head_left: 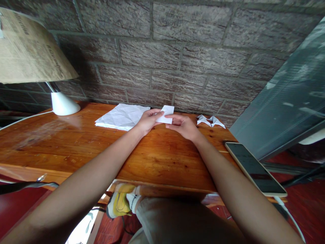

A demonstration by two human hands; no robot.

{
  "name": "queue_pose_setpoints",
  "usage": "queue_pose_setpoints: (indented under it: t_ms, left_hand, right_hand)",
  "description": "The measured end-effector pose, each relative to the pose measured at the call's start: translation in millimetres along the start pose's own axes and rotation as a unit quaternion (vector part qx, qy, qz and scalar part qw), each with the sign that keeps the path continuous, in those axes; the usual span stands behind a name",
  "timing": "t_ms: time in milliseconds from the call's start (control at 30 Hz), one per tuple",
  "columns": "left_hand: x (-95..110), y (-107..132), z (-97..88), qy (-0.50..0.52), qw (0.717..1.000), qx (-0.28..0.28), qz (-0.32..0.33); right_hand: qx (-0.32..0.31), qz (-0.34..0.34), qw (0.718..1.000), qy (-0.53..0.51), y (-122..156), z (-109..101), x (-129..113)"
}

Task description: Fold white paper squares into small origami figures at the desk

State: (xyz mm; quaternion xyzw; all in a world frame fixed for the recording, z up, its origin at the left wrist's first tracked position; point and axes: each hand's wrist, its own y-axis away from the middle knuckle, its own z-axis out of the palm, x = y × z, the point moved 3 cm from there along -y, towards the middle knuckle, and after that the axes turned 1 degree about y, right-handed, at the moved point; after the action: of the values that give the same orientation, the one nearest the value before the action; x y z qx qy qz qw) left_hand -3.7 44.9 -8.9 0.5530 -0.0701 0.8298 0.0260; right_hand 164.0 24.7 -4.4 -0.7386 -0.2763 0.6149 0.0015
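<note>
A small folded piece of white paper (166,114) is held just above the far part of the wooden table (76,142), between both hands. My left hand (148,120) pinches its left edge with thumb and fingers closed. My right hand (182,125) grips its lower right side, fingers curled under. A stack of crumpled white paper sheets (121,116) lies just left of my left hand. Two small folded white paper figures (210,121) sit on the table to the right of my right hand.
A lamp with a white base (63,103) and a paper shade (27,51) stands at the back left. A phone (255,167) lies at the table's right edge. A brick wall (177,51) runs behind. My knee and a yellow shoe (120,203) show below the table.
</note>
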Motion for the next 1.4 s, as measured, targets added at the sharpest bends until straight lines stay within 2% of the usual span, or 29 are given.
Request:
queue_pose_setpoints:
  t_ms: [300,500,700,833,1100,1267,1400]
  left_hand:
    - [0.4,3.8,1.5,-0.017,0.999,-0.017,-0.029]
    - [0.4,3.7,4.5,-0.023,0.999,-0.043,-0.009]
    - [0.3,5.0,7.3,-0.042,0.995,-0.092,0.026]
    - [0.5,4.5,6.1,-0.072,0.992,-0.094,0.046]
    - [3.4,9.4,14.8,-0.031,0.987,-0.148,0.045]
    - [2.7,8.5,14.7,-0.059,0.985,-0.150,0.055]
    - [4.5,8.4,13.1,-0.109,0.983,-0.124,0.081]
  right_hand:
    - [-0.003,0.016,1.000,0.023,1.6,-2.4,-2.1]
    - [0.003,0.025,1.000,0.010,2.4,-2.1,-7.2]
    - [0.065,0.034,0.997,0.000,-0.3,-6.8,-4.5]
    - [0.103,0.032,0.994,-0.003,-2.0,-5.3,-1.8]
    - [0.193,0.020,0.981,0.010,-3.4,-6.7,-3.4]
    - [0.205,0.022,0.978,0.035,-2.4,-7.8,-5.7]
    - [0.211,0.022,0.977,0.036,-1.6,-7.3,-7.0]
